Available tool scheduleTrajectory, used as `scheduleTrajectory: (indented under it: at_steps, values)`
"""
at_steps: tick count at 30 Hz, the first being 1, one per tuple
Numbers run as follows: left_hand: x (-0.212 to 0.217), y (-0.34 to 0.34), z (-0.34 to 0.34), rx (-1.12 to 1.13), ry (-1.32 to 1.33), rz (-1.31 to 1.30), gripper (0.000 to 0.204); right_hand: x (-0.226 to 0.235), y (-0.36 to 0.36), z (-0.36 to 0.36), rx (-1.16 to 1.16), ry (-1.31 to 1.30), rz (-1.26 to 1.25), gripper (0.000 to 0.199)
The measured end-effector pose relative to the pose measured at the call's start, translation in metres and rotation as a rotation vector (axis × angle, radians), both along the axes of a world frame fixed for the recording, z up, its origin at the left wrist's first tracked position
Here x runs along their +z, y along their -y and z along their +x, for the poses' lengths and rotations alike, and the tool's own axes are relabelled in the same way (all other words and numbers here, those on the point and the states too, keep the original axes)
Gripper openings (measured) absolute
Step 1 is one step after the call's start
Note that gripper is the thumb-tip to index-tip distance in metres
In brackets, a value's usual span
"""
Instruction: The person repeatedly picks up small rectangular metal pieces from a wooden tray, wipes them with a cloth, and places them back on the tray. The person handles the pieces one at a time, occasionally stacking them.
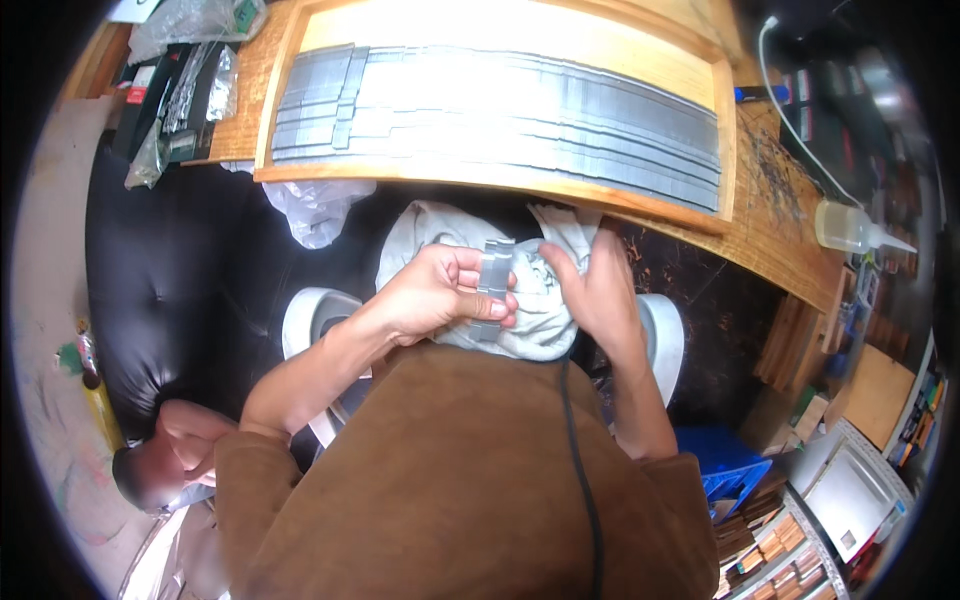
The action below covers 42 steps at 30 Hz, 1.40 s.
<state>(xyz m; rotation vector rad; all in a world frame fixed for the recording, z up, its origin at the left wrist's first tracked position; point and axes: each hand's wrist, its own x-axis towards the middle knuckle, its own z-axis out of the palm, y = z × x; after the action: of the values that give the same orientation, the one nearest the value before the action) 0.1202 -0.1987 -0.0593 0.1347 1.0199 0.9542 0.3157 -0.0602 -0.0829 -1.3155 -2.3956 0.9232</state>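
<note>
A short stack of thin grey metal strips [492, 275] stands upright in my left hand [445, 290], pinched between thumb and fingers, its pieces slightly staggered. Beneath it, a crumpled pale cloth [425, 228] lies over my lap. To the right, my right hand [603, 290] rests against the cloth's raised fold, thumb spread away from the fingers. Those fingertips are blurred and partly hidden at the table's edge. Beyond both hands, a shallow wooden tray [490, 192] holds rows of similar grey strips [640, 130], overlapping closely, with bright glare over the middle.
The tray sits on a wooden table [770, 240]. A squeeze bottle [845, 228] with a pointed tip and a blue marker [762, 94] are at right. A plastic bag [318, 210] hangs below the tray. Another person [185, 440] is at lower left, beside a black padded surface [170, 270].
</note>
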Motion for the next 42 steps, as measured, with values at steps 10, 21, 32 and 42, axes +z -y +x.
scheduleTrajectory:
  at_steps: [10, 21, 32, 42]
  values:
    - [0.019, -0.047, 0.029, 0.071, -0.108, 0.115, 0.021, 0.034, 0.05, 0.045, 0.311, -0.577, -0.477, 0.037]
    - [0.022, -0.068, 0.013, 0.017, -0.002, 0.038, 0.03, 0.016, 0.058, 0.02, 0.138, -0.729, -0.257, 0.019]
    - [0.016, -0.073, 0.02, 0.027, 0.07, 0.083, 0.028, 0.023, 0.052, 0.023, 0.118, -0.641, -0.203, 0.023]
    - [0.019, -0.073, 0.026, -0.05, -0.101, 0.028, 0.026, 0.009, 0.036, 0.043, 0.26, -0.737, -0.495, 0.021]
